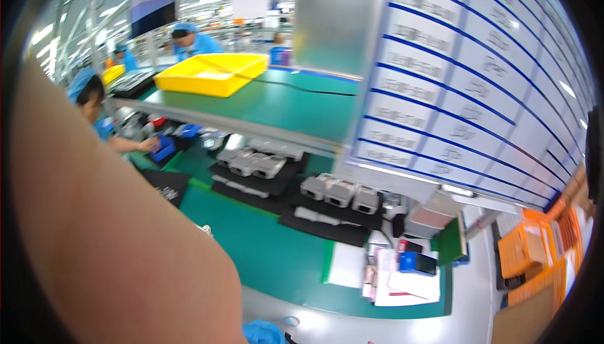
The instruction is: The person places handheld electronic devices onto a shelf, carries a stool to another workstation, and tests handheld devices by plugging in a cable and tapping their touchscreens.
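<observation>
A bare forearm of mine [138,218], very near, fills the left side of the head view and slants up to the upper left. Its hand lies outside the picture, so what it holds or touches cannot be seen. My other hand does not show either. A bit of blue cloth [264,331] appears by the arm at the lower edge. Beyond the arm is a green-topped workbench [270,268]. On it, several grey metal housings [340,193] sit in rows on black foam trays [321,231].
A yellow bin [214,74] stands on the raised green shelf [302,108]. A large ruled whiteboard [453,86] takes up the right. Papers [409,284] and a blue box [417,263] lie at the bench's right end. Orange bins [525,243] stand farther right. A co-worker's hand [151,145] touches a blue part.
</observation>
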A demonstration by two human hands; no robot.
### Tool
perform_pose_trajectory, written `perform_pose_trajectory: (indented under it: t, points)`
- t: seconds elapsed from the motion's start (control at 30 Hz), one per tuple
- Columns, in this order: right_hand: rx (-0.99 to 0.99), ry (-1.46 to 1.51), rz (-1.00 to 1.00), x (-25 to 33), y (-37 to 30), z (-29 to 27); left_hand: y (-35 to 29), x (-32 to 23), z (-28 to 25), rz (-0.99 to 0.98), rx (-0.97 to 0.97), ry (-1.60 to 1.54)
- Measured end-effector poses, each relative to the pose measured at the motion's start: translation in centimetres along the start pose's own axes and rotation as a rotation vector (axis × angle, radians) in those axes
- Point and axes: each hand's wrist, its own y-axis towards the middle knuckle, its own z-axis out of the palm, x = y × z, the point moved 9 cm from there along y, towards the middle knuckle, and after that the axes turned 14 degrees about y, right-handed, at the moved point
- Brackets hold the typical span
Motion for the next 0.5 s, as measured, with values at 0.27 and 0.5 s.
perform_pose_trajectory:
  t: [0.27,0.5]
  points:
    - [-0.457,0.154,0.197,-11.1,-6.9,-13.7,-6.5,-5.7,19.4,-0.168,-0.259,-0.457]
    - [-0.812,0.187,0.491,-28.5,-20.2,-25.7,-7.5,-21.0,32.2,-0.152,-0.377,-0.628]
